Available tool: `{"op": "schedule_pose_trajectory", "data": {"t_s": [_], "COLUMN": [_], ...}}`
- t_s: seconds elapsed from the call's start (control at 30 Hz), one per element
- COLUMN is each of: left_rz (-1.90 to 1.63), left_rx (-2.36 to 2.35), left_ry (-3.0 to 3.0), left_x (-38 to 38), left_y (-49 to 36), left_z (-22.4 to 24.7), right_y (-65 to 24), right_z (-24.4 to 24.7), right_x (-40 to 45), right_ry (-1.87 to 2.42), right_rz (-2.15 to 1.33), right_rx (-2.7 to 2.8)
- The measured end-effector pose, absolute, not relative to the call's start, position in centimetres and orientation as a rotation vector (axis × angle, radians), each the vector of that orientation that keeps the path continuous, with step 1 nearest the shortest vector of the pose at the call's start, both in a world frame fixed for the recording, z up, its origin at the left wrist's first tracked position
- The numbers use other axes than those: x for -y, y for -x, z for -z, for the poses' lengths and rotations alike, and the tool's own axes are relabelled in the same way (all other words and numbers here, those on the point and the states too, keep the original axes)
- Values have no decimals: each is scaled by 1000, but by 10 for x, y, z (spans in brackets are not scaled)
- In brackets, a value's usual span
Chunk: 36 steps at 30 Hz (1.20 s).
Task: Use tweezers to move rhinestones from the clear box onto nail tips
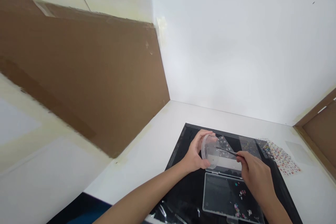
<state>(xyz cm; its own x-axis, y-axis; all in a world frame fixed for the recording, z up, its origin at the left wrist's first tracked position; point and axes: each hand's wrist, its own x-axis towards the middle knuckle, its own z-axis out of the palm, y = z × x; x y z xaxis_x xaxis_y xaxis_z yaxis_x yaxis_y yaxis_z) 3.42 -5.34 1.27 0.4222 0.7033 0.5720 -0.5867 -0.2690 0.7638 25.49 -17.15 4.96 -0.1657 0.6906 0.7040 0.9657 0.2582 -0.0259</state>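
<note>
My left hand (pixel 193 152) curled around a clear round plastic dish (pixel 210 151), while my right hand (pixel 254 178) pinched slim black tweezers (pixel 228 152) firmly, their tips over the dish.

A white tabletop (pixel 147 154) carries a black mat (pixel 189 196) and a sheet of stickers (pixel 282 157)

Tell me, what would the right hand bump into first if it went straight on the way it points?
The tweezers in the right hand go first, and their tip would probably meet the clear round plastic container held by the left hand. Depth is hard to judge, so they may already touch.
</note>
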Motion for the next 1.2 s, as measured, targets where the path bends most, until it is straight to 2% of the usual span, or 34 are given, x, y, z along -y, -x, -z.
{"op": "schedule_pose_trajectory", "data": {"t_s": [0.47, 0.87, 1.2], "left_rz": [-1446, -1703, -2087], "left_rx": [-167, -164, -126], "left_ry": [-1328, -1520, -1857], "left_x": [53, 48, 39], "left_y": [-37, -38, -32], "left_z": [-18, -22, -27], "right_y": [-244, -236, -226], "right_z": [-60, -57, -58], "right_x": [174, 179, 185], "right_ry": [1509, 1573, 1587], "right_rz": [256, -368, -425], "right_rx": [1972, 1842, 1831]}}
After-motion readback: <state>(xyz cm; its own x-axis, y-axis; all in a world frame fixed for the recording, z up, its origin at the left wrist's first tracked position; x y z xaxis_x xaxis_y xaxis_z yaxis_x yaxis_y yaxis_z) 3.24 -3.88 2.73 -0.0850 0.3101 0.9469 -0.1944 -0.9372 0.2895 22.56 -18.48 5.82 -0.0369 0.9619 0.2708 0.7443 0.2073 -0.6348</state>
